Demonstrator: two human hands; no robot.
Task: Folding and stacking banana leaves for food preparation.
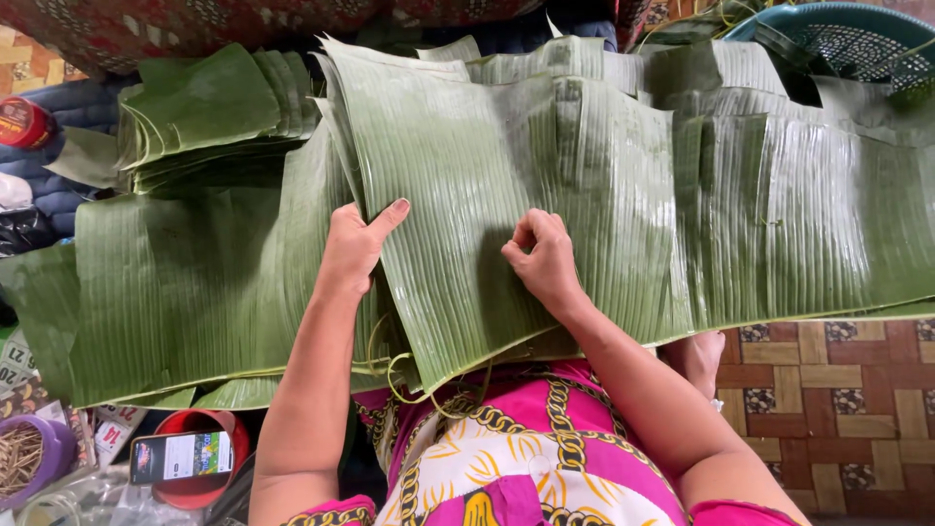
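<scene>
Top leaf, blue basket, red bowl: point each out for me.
Top leaf [506,175], head view, middle of its blade.
Blue basket [847,19], head view, upper rim.
Red bowl [195,492], head view, front wall.
</scene>
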